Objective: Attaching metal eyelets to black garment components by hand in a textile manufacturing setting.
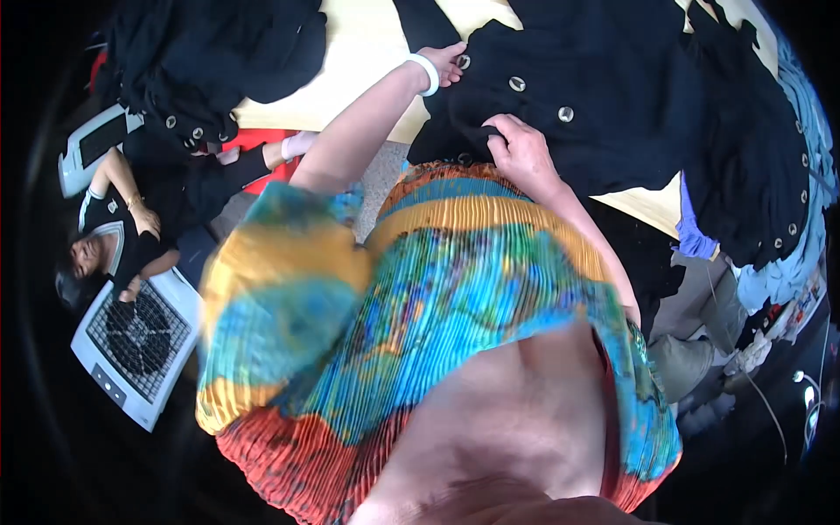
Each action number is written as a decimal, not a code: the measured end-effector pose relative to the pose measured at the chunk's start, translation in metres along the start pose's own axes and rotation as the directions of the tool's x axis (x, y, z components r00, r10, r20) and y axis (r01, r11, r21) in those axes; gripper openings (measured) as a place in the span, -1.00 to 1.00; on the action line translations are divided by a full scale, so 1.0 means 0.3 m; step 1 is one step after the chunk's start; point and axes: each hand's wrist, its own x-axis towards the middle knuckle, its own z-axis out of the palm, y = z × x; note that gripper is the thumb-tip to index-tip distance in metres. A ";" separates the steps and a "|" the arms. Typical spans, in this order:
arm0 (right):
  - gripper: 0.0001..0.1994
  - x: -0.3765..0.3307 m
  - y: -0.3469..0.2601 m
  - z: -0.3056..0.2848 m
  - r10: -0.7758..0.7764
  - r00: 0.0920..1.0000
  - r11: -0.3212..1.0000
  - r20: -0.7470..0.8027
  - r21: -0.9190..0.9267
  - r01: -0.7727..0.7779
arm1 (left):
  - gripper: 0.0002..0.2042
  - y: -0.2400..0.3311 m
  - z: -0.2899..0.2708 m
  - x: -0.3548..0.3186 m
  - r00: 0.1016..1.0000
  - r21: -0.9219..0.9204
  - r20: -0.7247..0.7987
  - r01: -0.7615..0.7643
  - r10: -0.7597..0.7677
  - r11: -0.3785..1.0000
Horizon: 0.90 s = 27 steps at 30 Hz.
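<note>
A black buttoned garment (604,83) lies across the pale table in front of me, with a row of shiny round buttons along its edge. My left hand (444,65), with a white bangle (425,75) at the wrist, pinches the garment's edge beside one button (463,62). Nearer to me, my right hand (525,150) is closed on a fold of the same black cloth, its thumb and fingertips gathering it. Parts of the fingers on both hands are hidden by the cloth or by the hand itself.
More black buttoned clothing (219,52) is piled at the far left of the table (350,66). Light blue cloth (792,96) hangs along the right rim. To the left, a person (118,223) sits beside a white-framed fan (140,341). A purple cloth (694,227) hangs at the table's right front.
</note>
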 end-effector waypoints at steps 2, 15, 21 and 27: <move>-0.87 0.015 0.001 -0.003 0.007 0.999 1.000 -0.045 -0.007 -0.007 | -0.63 0.002 -0.037 0.037 0.992 -0.082 0.114 0.061 -0.052 0.995; -0.70 0.152 -0.007 -0.030 0.197 0.946 0.973 -0.256 -0.069 -0.221 | -0.91 0.057 0.104 -0.300 0.876 -0.328 0.190 -0.369 0.443 0.870; -0.69 0.155 0.020 -0.021 0.271 0.926 0.956 -0.263 -0.035 -0.290 | -0.93 0.050 0.128 -0.328 0.780 0.017 0.064 -0.625 0.623 0.780; -0.67 0.173 0.045 -0.039 0.403 0.908 0.913 -0.112 0.117 -0.391 | -0.92 0.051 0.112 -0.380 0.802 0.095 0.130 -0.595 0.583 0.798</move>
